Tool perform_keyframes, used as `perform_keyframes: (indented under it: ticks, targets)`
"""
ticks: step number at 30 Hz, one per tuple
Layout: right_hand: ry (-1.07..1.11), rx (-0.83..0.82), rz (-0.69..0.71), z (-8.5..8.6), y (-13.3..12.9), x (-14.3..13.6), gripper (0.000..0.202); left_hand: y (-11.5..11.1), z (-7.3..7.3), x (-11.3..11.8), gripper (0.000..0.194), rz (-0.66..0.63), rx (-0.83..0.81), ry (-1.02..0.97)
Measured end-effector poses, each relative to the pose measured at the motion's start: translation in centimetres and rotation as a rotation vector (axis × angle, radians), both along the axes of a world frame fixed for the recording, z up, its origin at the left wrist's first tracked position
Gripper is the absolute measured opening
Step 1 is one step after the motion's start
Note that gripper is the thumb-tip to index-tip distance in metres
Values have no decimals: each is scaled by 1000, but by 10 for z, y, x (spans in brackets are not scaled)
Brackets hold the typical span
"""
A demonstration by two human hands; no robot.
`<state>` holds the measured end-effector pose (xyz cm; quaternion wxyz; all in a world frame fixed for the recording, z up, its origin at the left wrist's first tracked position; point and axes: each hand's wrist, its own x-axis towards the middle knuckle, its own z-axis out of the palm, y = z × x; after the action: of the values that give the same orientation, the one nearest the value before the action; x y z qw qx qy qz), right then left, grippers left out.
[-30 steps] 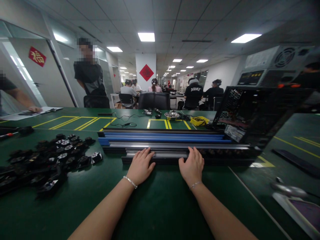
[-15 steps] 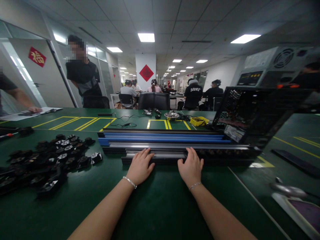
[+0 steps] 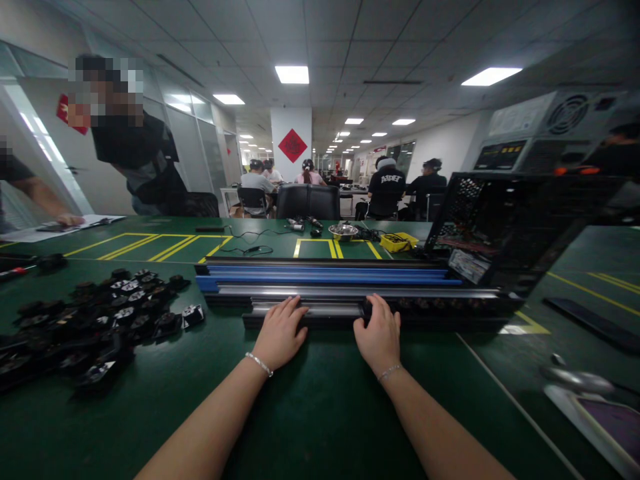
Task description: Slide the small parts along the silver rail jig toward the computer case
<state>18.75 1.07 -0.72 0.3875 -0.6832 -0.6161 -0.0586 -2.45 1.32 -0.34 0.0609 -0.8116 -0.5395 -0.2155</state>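
"Rail (image 3: 333, 312): where is it lying in the head view?"

"Crosswise on the table (image 3: 320, 413), in front of the blue rail (image 3: 325, 275)."

"How are the hands posing?"

"Both are reaching forward, palms down. The left hand (image 3: 281, 333) is laying its fingers over the rail; the right hand (image 3: 379, 333) is parting thumb from fingers, something dark showing between. Whether either is gripping, I can't tell."

"What's changing?"

"Since a second ago, the right hand is edging left; the left is staying nearly put. The standing person (image 3: 143, 150) is shifting left and leaning."

"Around them?"

"Black modules (image 3: 117, 320) are crowding the left. The case (image 3: 505, 227) is standing near the rail's right end, blocking the table behind. A bowl (image 3: 343, 231) is sitting beyond."
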Motion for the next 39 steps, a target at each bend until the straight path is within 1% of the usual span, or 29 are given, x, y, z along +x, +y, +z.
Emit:
perform_keyframes:
  ticks: [3,6,11,23,39]
  targets:
    - [9,15,-8,0,1,1,50,-1,1,0,41,1,-7,-2]
    - [4,16,-70,1,1,1,53,-1,2,1,41,4,-7,-11]
    - [-48,-43,-141,0,0,0,53,-1,2,0,40,0,1,-8]
    - [-56,-121,-138,-1,1,-1,53,0,2,1,41,11,-8,-5]
    - [-33,-182,-77,3,-1,-3,52,-1,3,1,40,13,-3,12]
